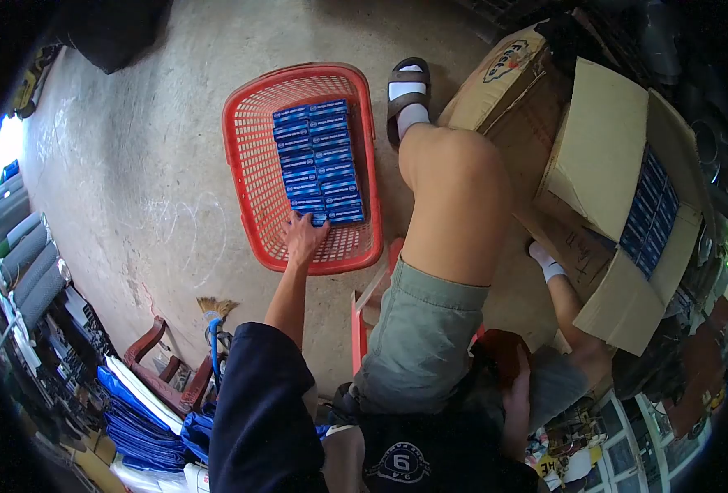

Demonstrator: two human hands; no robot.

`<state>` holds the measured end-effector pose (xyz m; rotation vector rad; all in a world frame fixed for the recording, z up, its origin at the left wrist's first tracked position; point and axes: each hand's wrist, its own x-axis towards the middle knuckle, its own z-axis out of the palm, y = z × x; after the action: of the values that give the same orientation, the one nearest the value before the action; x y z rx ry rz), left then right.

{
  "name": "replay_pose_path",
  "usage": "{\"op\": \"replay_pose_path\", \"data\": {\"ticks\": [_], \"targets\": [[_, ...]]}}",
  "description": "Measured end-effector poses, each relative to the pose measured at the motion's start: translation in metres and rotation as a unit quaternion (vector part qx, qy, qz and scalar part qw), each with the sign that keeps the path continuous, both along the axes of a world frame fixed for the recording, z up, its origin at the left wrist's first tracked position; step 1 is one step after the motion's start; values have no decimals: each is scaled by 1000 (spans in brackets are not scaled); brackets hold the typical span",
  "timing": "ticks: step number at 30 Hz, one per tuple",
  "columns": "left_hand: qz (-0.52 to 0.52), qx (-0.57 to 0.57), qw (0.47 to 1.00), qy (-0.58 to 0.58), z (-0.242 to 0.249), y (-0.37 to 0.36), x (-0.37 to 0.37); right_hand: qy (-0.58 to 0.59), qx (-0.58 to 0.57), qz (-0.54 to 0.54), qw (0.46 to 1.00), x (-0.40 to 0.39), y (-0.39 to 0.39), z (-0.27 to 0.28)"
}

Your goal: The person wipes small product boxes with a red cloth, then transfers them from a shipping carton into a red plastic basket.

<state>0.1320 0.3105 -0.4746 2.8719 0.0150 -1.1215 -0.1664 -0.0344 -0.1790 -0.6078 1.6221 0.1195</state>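
Small blue boxes (314, 156) with white lettering lie in two columns inside a red plastic basket (236, 164) on the floor. My left hand (302, 237) reaches into the basket's near end. Its fingers are closed on a small blue box (320, 219) at the near end of the left column, partly covered by the fingertips. My right hand (518, 390) is low beside my thigh, in shadow; its fingers cannot be made out. To the right, an open cardboard box (598, 148) holds more of the same blue boxes (650, 214) in tight rows.
My bent leg (454, 189) and sandalled foot (409, 90) are between the basket and the cardboard boxes. A red stool (359, 329) shows under me. A small brush (216, 307), a wooden chair (154, 349) and blue sheeting (134, 423) are at lower left; grey rolls (31, 246) line the left side.
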Motion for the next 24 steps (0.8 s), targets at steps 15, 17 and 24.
{"op": "replay_pose_path", "data": {"ticks": [15, 17, 24], "targets": [[93, -333, 916, -202, 93, -13, -10, -90, 8, -13, 996, -18, -6, -17], [159, -437, 873, -145, 190, -52, -2, -120, -22, -9, 993, -15, -6, -17], [-247, -832, 288, 405, 467, -156, -62, -257, -7, -112, 960, -36, -9, -22]]}}
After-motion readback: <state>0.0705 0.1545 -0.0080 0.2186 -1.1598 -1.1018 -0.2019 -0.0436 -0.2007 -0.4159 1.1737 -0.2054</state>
